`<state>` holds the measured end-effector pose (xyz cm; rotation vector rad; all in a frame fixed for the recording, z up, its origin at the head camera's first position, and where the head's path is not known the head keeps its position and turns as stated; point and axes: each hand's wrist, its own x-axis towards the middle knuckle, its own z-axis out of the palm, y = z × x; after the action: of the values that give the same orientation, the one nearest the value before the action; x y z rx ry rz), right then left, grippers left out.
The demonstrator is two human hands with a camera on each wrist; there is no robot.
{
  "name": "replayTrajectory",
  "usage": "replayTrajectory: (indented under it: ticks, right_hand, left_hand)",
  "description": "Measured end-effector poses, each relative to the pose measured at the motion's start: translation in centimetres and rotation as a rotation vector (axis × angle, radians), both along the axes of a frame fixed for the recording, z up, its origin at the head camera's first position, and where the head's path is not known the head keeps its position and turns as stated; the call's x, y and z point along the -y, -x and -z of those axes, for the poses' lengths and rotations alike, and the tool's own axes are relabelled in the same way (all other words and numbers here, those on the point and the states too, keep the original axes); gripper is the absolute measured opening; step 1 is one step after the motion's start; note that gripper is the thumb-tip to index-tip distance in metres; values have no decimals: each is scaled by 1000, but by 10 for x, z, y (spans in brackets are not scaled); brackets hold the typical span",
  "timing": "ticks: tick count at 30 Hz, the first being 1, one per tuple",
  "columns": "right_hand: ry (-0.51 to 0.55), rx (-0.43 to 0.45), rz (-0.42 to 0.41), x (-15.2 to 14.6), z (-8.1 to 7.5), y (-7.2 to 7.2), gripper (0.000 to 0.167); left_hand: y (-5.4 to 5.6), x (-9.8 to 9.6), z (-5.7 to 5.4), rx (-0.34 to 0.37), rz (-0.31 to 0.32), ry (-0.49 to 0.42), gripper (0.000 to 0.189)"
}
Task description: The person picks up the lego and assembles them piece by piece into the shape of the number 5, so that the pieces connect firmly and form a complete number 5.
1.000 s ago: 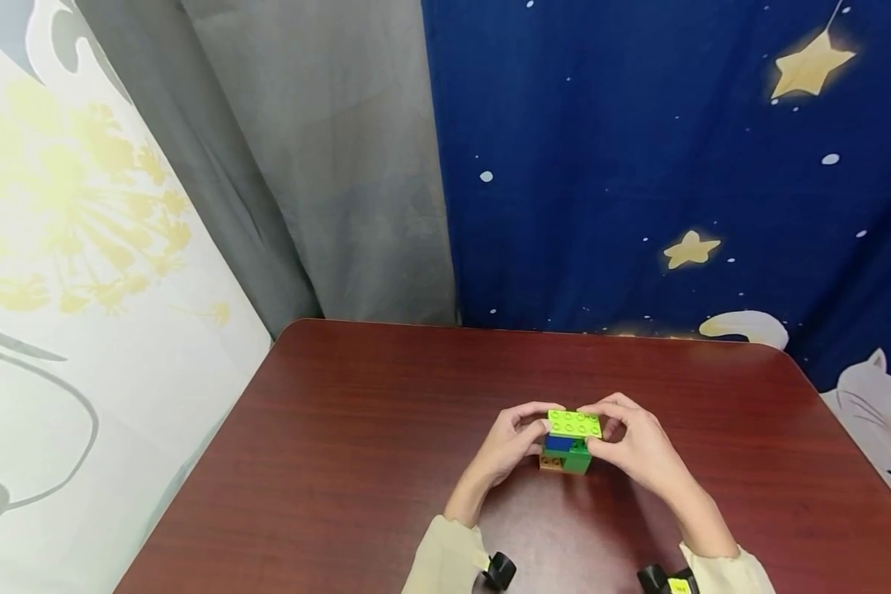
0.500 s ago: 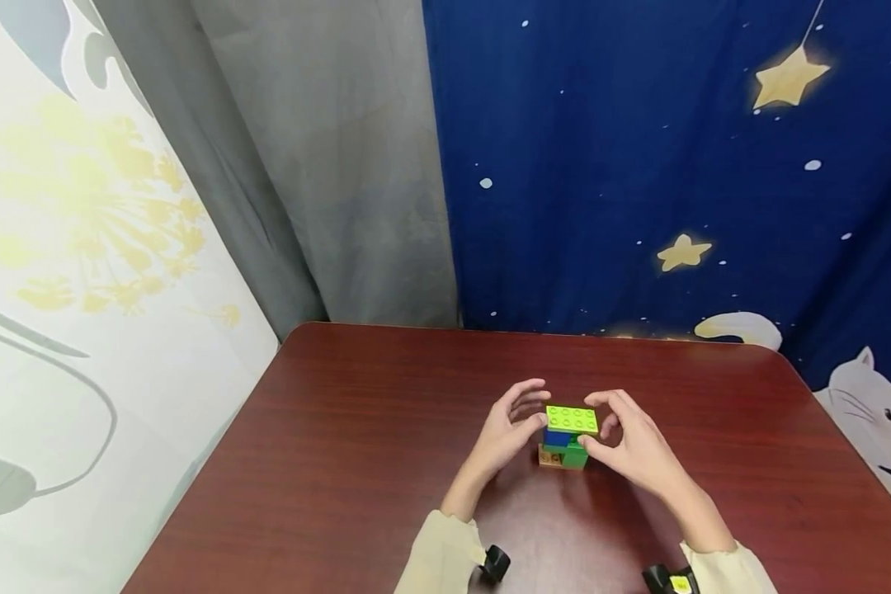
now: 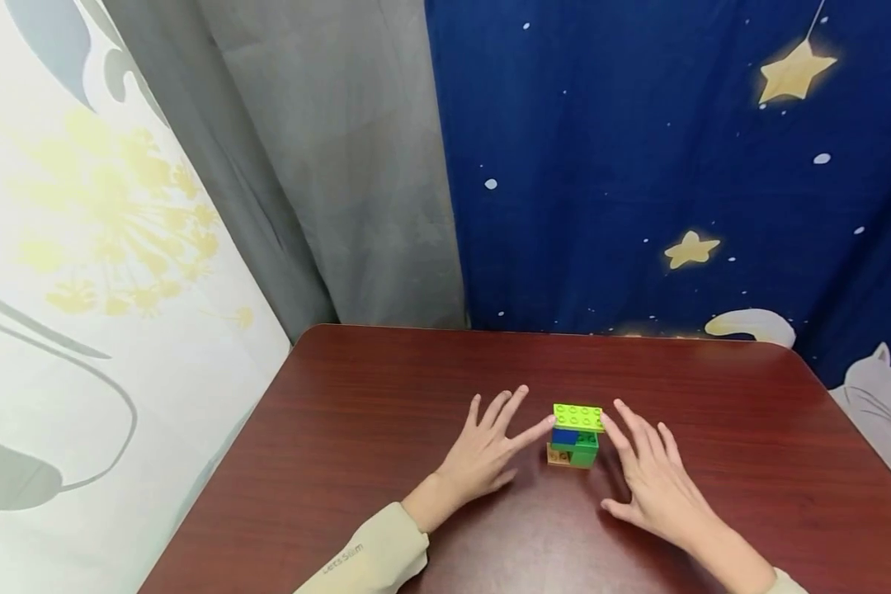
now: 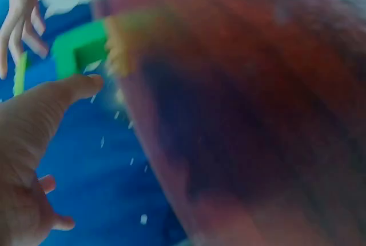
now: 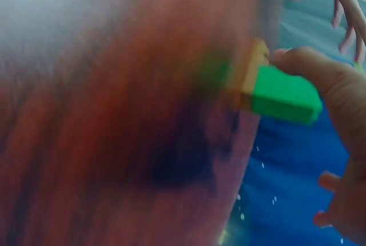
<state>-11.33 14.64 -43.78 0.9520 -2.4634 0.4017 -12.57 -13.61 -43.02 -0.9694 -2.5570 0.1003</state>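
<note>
A small stack of toy building bricks stands on the table. On top lies a lime-green brick [image 3: 577,417] with studs, over a blue brick [image 3: 563,436] and a green brick [image 3: 585,455]. An orange brick [image 3: 558,454] forms the base. Left of the stack, my left hand [image 3: 478,454] has its fingers spread, the index fingertip right by the lime brick's left end. My right hand [image 3: 657,487] is spread on the other side, a fingertip near that brick's right end. Neither hand grips anything. The green brick [image 5: 286,94] also shows in the right wrist view, beside the thumb.
The stack stands on a reddish-brown wooden table [image 3: 386,396] with rounded far corners. Behind it hang a grey curtain [image 3: 356,165] and a blue starry curtain [image 3: 601,165]. A white patterned panel [image 3: 119,371] is at the left.
Both hands have let go of the bricks. They have drawn apart and back to either side, fingers now spread. The stack stays in place on the table.
</note>
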Motion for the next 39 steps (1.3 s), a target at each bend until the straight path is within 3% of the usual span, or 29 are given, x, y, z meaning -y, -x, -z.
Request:
replayTrajectory:
  ticks: [3, 11, 20, 24, 28, 34, 39]
  right_hand:
    - [-28, -2, 39, 5, 10, 3, 130]
    - [-30, -41, 90, 11, 18, 24, 140]
    - [-57, 6, 56, 17, 15, 63, 145]
    - [-76, 68, 47, 15, 14, 80, 143]
    - [-87, 171, 19, 13, 9, 91, 139]
    - [-134, 381, -25, 12, 6, 101, 136]
    - [-149, 505, -65, 12, 7, 107, 131]
  left_hand:
    - [6, -10, 9, -5, -2, 31, 116]
    - [29, -26, 22, -18, -10, -12, 124]
    - [67, -31, 20, 82, -2, -2, 141]
    - [83, -35, 25, 157, -18, -18, 143]
    - [92, -37, 26, 274, -6, -78, 145]
    - [98, -34, 31, 470, 44, -144, 143]
    - [101, -32, 34, 619, 57, -145, 136]
